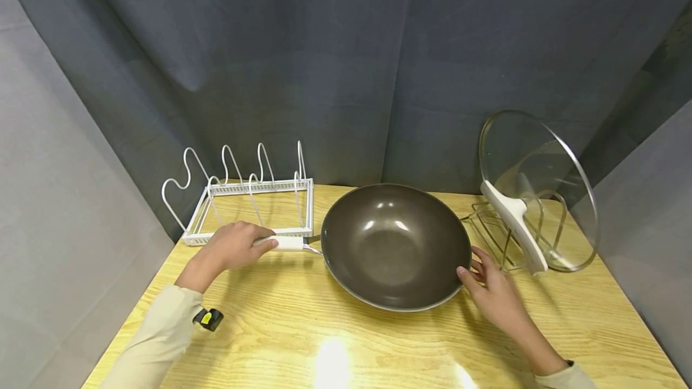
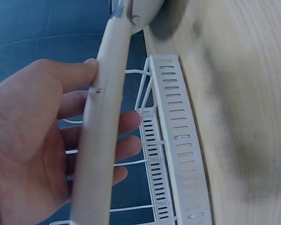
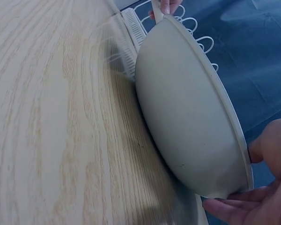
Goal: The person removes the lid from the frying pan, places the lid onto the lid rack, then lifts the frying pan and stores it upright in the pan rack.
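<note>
A wok (image 1: 394, 251) with a dark brown inside and a pale outer side is level, close over the wooden table, between both hands. My left hand (image 1: 235, 246) holds its white handle (image 1: 289, 244), thumb on one side and fingers curled round the other, as the left wrist view shows. At the opposite side my right hand (image 1: 494, 293) grips the rim, thumb at the edge and fingers under the pale outer wall (image 3: 187, 108). The handle's grip end is partly hidden behind the left hand in the head view.
A white wire rack (image 1: 248, 209) stands at the back left, just behind the handle. At right, a glass lid (image 1: 557, 197) with a white handle (image 1: 513, 221) leans upright in a metal wire rack (image 1: 505, 251). Dark curtain (image 1: 346, 77) hangs behind the wooden table (image 1: 270, 329).
</note>
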`<state>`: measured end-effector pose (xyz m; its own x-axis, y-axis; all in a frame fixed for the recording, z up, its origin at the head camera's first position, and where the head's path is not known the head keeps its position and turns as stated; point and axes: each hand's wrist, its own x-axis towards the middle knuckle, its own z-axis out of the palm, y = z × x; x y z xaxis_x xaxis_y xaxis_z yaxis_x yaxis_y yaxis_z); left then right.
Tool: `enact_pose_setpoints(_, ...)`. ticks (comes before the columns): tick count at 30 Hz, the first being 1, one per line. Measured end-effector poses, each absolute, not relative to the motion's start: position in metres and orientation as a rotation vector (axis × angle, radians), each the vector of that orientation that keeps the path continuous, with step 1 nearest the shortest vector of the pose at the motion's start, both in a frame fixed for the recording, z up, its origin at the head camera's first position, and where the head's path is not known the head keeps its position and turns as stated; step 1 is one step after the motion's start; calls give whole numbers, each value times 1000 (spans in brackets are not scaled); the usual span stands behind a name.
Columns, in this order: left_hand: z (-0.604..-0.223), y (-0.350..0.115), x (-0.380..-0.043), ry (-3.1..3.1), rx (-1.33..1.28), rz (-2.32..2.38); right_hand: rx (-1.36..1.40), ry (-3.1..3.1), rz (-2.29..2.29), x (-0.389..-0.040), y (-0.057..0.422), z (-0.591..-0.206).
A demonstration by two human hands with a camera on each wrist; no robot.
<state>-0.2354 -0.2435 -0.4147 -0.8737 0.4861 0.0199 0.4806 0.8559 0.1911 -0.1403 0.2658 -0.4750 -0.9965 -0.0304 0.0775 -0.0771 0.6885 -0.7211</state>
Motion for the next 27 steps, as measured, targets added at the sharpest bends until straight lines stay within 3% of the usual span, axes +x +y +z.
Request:
enact_pose_setpoints(11,-408,-245,-235,2899,723,380,141,-2804,1357,-145,263,-475)
enact_pose_setpoints(27,-404,-230,-210,2927,577,415,237,-2826,1330,-169,269,-474)
